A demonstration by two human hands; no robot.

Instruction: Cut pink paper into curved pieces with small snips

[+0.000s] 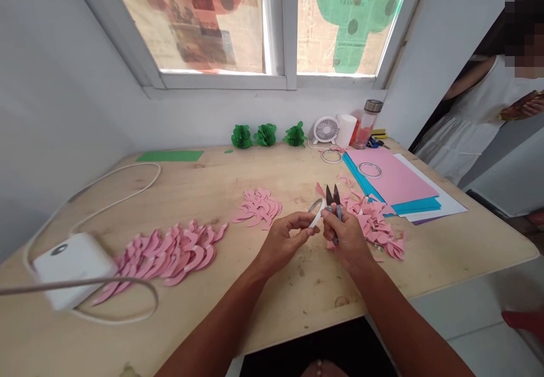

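Note:
A narrow roll of white tape (317,215) is pinched in my left hand (285,235), at the middle of the table. My right hand (346,233) grips a pair of small thread snips (333,195), dark blades pointing away from me. Its thumb and forefinger also meet at the near side of the tape roll. Beside my right hand spreads a heap of pink paper scraps (382,227). Curved pink paper cutouts lie in a small pile (260,206) beyond my left hand and in a larger pile (178,252) further left.
A white device with a cable (74,269) lies at the left. Along the wall stand green paper ornaments (267,135), a small fan (326,131) and a glass bottle (368,125). Coloured paper sheets (399,178) bear another tape roll (370,170). A person (471,105) stands at the right.

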